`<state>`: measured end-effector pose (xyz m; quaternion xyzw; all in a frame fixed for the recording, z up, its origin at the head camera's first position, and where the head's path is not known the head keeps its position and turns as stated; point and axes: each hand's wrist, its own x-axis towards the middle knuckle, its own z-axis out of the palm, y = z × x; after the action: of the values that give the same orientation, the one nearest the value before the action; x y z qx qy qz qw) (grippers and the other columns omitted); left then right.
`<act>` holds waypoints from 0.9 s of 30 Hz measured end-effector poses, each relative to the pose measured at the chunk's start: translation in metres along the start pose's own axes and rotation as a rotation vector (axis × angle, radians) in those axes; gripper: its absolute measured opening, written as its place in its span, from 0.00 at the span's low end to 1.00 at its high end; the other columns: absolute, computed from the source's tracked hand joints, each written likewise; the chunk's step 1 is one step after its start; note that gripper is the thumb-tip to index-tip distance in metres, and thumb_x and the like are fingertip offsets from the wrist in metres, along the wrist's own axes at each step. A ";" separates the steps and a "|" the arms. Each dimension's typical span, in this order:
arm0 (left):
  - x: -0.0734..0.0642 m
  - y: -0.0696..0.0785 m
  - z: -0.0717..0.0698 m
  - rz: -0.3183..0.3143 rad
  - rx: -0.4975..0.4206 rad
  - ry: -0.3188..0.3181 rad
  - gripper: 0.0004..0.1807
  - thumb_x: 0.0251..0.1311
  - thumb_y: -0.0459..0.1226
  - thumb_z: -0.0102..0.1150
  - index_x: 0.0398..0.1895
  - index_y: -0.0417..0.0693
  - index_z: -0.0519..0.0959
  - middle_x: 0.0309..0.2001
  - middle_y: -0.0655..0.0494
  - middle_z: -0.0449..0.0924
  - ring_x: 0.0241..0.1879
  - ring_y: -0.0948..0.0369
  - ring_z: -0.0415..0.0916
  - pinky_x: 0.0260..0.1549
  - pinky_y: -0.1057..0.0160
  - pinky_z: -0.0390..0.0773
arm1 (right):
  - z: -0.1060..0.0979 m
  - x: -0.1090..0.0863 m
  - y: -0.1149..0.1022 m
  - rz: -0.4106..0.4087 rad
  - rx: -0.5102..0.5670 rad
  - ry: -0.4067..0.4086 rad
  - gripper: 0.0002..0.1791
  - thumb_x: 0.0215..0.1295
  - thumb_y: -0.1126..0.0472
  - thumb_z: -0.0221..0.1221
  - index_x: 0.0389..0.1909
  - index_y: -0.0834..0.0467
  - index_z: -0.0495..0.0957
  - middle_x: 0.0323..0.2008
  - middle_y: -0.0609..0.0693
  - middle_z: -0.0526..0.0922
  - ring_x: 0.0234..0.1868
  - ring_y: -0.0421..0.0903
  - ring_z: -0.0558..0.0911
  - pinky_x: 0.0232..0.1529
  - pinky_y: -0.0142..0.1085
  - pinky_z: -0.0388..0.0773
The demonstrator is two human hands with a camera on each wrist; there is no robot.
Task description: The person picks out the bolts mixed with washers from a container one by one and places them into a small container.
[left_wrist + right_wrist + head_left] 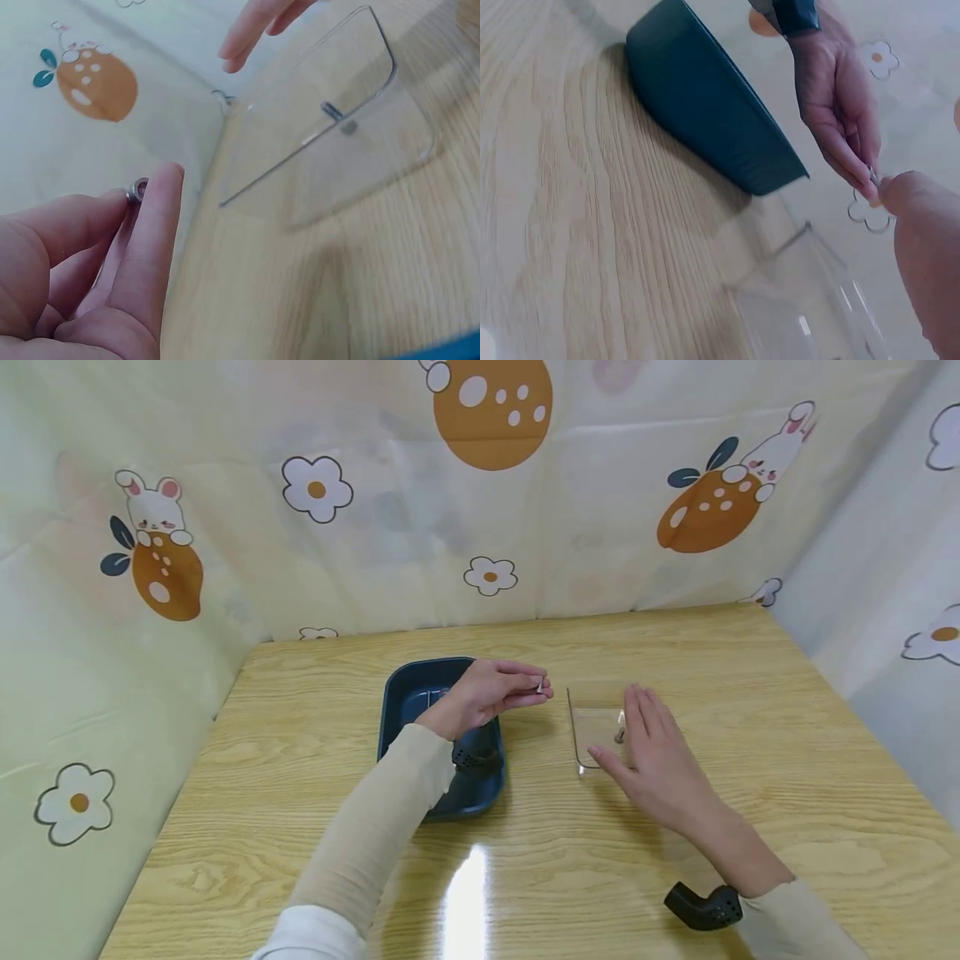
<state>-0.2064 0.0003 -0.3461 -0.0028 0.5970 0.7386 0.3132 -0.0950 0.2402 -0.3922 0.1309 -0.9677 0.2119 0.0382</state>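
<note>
My left hand (491, 689) pinches a small metal screw (137, 190) between thumb and fingertips, above the right rim of a dark blue tray (467, 810). The screw's round end faces the left wrist camera and looks hollow. To the right stands a clear plastic box (574, 735) with another small metal screw (619, 735) inside. My right hand (663, 768) is over the box's right side, its fingers straight and close together with the thumb apart. It holds nothing, and whether it touches the box I cannot tell.
The wood-grain table (300, 760) carries the tray and the box, with a narrow gap between them. Behind and at the sides hangs a patterned cloth (375, 560). A black wrist device (705, 907) sits at my right wrist. My left forearm hides part of the tray.
</note>
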 end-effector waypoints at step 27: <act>0.033 -0.015 0.063 -0.072 0.085 -0.067 0.16 0.70 0.25 0.49 0.57 0.29 0.76 0.57 0.32 0.79 0.56 0.48 0.81 0.56 0.59 0.82 | 0.011 -0.009 0.027 0.128 -0.003 -0.005 0.57 0.70 0.33 0.49 0.74 0.76 0.39 0.75 0.77 0.42 0.76 0.73 0.44 0.76 0.64 0.44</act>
<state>-0.2024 0.0724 -0.3538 0.0137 0.6166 0.7004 0.3593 -0.0943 0.2610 -0.4144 0.0693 -0.9745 0.2122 0.0223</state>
